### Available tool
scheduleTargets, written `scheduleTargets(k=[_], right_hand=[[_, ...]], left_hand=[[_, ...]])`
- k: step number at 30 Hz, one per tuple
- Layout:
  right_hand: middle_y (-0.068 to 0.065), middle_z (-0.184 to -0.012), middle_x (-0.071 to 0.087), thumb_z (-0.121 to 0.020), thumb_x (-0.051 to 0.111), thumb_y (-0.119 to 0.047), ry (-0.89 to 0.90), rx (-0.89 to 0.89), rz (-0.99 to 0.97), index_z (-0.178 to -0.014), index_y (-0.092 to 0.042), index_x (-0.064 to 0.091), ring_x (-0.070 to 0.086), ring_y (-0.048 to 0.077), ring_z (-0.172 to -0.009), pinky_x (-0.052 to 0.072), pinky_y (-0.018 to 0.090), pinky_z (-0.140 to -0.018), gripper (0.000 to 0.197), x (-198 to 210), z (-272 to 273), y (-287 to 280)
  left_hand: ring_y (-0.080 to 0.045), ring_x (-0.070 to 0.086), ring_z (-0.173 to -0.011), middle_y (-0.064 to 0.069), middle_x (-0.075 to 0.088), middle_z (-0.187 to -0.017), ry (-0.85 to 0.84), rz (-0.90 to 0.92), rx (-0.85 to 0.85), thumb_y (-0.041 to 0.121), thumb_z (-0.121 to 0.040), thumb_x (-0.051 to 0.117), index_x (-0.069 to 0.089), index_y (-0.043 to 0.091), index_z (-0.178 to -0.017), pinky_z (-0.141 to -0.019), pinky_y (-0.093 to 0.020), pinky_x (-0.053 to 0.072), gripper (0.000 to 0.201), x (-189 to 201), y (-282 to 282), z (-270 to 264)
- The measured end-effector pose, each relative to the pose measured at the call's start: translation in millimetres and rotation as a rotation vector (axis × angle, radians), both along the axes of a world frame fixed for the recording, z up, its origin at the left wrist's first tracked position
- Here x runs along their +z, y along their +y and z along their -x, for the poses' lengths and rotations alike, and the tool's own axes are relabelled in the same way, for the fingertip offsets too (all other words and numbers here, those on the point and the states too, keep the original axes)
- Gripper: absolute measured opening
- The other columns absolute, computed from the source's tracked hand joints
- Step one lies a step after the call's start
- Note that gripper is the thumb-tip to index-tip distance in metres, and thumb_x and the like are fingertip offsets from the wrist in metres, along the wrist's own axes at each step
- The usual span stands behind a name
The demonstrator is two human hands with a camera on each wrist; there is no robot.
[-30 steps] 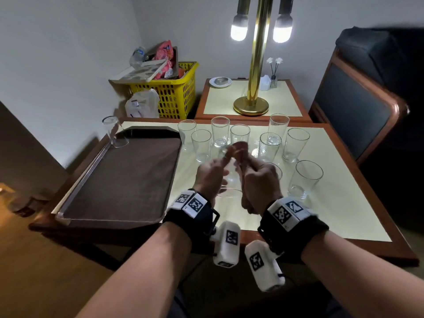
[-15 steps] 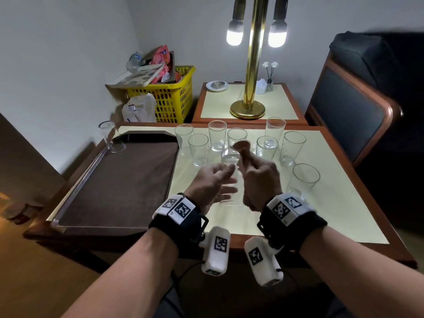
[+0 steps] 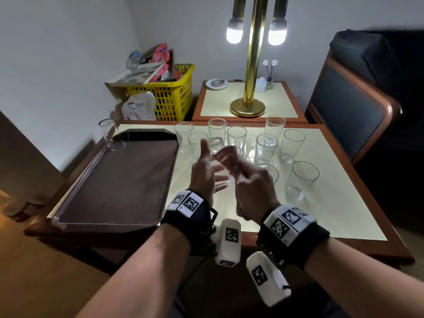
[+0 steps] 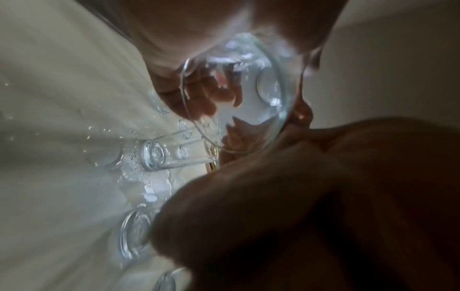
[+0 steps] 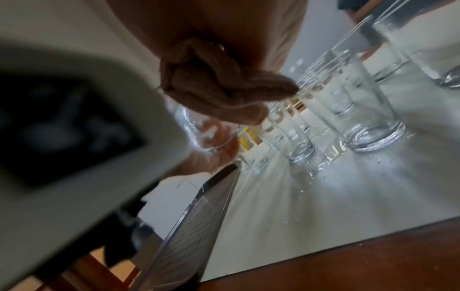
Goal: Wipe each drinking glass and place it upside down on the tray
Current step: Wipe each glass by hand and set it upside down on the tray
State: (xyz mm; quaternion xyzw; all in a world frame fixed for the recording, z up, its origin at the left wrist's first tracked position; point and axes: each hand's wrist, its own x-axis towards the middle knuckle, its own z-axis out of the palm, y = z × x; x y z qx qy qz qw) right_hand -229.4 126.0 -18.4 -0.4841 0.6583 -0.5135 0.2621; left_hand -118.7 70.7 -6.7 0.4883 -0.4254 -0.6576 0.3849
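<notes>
Our left hand [image 3: 204, 173] cradles the clear, thin-walled drinking glass [image 3: 221, 161], slippery and fragile; our right hand [image 3: 252, 187] pinches a brown cloth [image 5: 224, 86].

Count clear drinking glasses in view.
11. An upside-down glass far-left on the brown tray; a held glass in the left hand; nine upright glasses on the cream tabletop, one half hidden behind the right hand. Others may be hidden.

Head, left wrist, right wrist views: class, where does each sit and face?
Head: above, looking down at the left hand and right hand around a clear drinking glass.
Left wrist: along the palm, into the glass.
Right wrist: below the fist gripping a brown cloth.
All views share the glass.
</notes>
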Motion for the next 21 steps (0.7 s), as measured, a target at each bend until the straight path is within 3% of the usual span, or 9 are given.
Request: scheduleTargets(k=[2, 4, 7, 10, 12, 14, 17, 19, 21], right_hand=[[-0.007, -0.044, 0.050, -0.098, 0.051, -0.046, -0.078, -0.078, 0.014, -0.119, -0.044, 0.069, 0.057, 0.032, -0.048, 0.049, 0.043, -0.049, 0.028, 4, 6, -9], [-0.002, -0.046, 0.052, -0.092, 0.048, -0.056, -0.112, -0.143, 0.028, -0.110, -0.042, 0.072, 0.059, 0.038, -0.051, 0.053, 0.050, -0.050, 0.033, 8, 15, -17], [-0.010, -0.041, 0.051, -0.100, 0.052, -0.029, -0.102, -0.042, 0.052, -0.113, -0.036, 0.074, 0.053, 0.025, -0.038, 0.042, 0.027, -0.040, 0.026, 16, 3, -11], [-0.016, -0.042, 0.053, -0.102, 0.053, -0.021, -0.017, 0.004, 0.016, -0.122, -0.038, 0.071, 0.053, 0.009, -0.041, 0.039, 0.022, -0.043, 0.032, 17, 2, -10], [-0.009, -0.045, 0.054, -0.100, 0.050, -0.039, -0.082, -0.071, 0.030, -0.108, -0.043, 0.074, 0.057, 0.019, -0.045, 0.045, 0.029, -0.046, 0.025, 22, 10, -15], [-0.007, -0.043, 0.049, -0.096, 0.049, -0.046, -0.132, -0.118, 0.018, -0.101, -0.040, 0.073, 0.054, 0.029, -0.045, 0.046, 0.035, -0.048, 0.026, 23, 15, -17], [-0.003, -0.041, 0.048, -0.105, 0.052, -0.032, -0.188, 0.013, -0.001, -0.107, -0.029, 0.075, 0.046, 0.025, -0.030, 0.035, 0.022, -0.034, 0.023, 17, 0, -2], [-0.006, -0.040, 0.048, -0.105, 0.053, -0.030, -0.141, 0.029, -0.014, -0.117, -0.030, 0.074, 0.046, 0.024, -0.030, 0.032, 0.020, -0.033, 0.024, 12, -4, 0], [-0.008, -0.041, 0.047, -0.102, 0.054, -0.042, -0.172, -0.064, -0.016, -0.107, -0.029, 0.076, 0.046, 0.024, -0.035, 0.037, 0.025, -0.041, 0.026, 10, 5, -8]], left_hand=[[-0.039, 0.067, -0.109, -0.024, 0.066, -0.127, -0.078, -0.004, -0.219, 0.062, -0.099, 0.045, 0.053, 0.012, -0.135, -0.097, -0.051, 0.051, 0.062, 3, 2, -3], [-0.032, 0.068, -0.095, -0.022, 0.068, -0.123, -0.132, 0.133, -0.297, 0.051, -0.096, 0.061, 0.056, 0.008, -0.128, -0.084, -0.043, 0.053, 0.054, 4, 3, -1], [-0.020, 0.060, -0.080, -0.009, 0.069, -0.107, -0.051, 0.209, -0.017, 0.080, -0.081, 0.049, 0.063, 0.019, -0.122, -0.070, -0.033, 0.050, 0.075, 5, 3, 3], [-0.033, 0.069, -0.105, -0.018, 0.068, -0.124, 0.057, 0.042, -0.020, 0.073, -0.096, 0.038, 0.058, 0.020, -0.130, -0.092, -0.048, 0.053, 0.066, -1, -4, 0], [-0.036, 0.068, -0.110, -0.020, 0.066, -0.126, -0.031, 0.072, -0.191, 0.053, -0.097, 0.059, 0.053, 0.014, -0.135, -0.091, -0.047, 0.054, 0.055, 0, -2, -2], [-0.024, 0.070, -0.093, -0.014, 0.068, -0.118, -0.055, 0.163, -0.160, 0.062, -0.077, 0.076, 0.052, 0.012, -0.138, -0.075, -0.036, 0.054, 0.083, 2, 1, 1], [-0.019, 0.059, -0.083, -0.006, 0.066, -0.105, 0.012, 0.152, 0.139, 0.084, -0.081, 0.047, 0.062, 0.015, -0.123, -0.072, -0.034, 0.049, 0.082, 5, 4, 4], [-0.027, 0.063, -0.095, -0.011, 0.066, -0.112, 0.024, 0.043, 0.065, 0.073, -0.098, 0.032, 0.059, 0.015, -0.126, -0.086, -0.041, 0.051, 0.069, 4, 2, 0], [-0.030, 0.064, -0.095, -0.016, 0.064, -0.115, -0.091, 0.036, -0.169, 0.052, -0.103, 0.048, 0.056, 0.012, -0.126, -0.087, -0.042, 0.051, 0.046, 3, 4, -2]])
